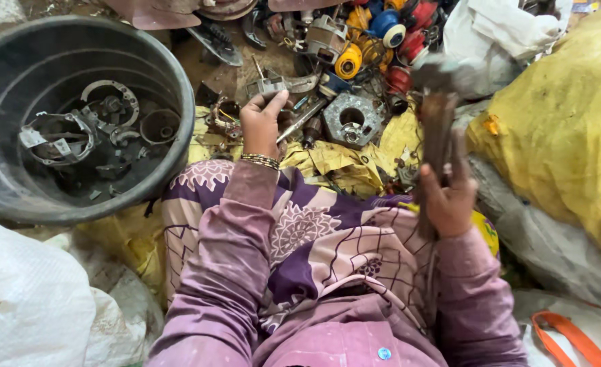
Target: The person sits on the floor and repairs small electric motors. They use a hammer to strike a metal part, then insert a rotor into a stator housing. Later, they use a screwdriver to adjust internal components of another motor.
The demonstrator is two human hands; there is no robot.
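Left hand: the left hand (259,126) reaches out in front of the knee. The wrist is bent, the fingers are curled, and the thumb and first finger pinch a small grey metal part (268,86).
Left wrist: thin gold bangles (260,161) sit just past the dusty pink sleeve (236,258).
Right hand: the right hand (448,200) is lifted with the fist closed tight around the handle of a hammer (438,129). The arm is bent up at the elbow.
Hammer: the handle is long, brown and worn. The dark head at the top looks blurry.
Small metal part: it is flat and shiny grey with bent edges. It is held just above the scrap pile (355,61), near the middle of the ground.
Scrap pile: it has hard, lumpy bits in yellow, red, blue and grey, with wires mixed in. A square grey metal block (352,120) with a round hole lies just beside the left hand.
Tub: a big round black tub (15,81) stands at the left. It looks smooth and dusty, and it holds dark metal rings and brackets.
Cloth: a purple and white patterned cloth (314,231) covers the lap.
Sacks: a crinkly yellow sack (565,129) fills the right side. A white sack (28,299) sits in the bottom left corner.
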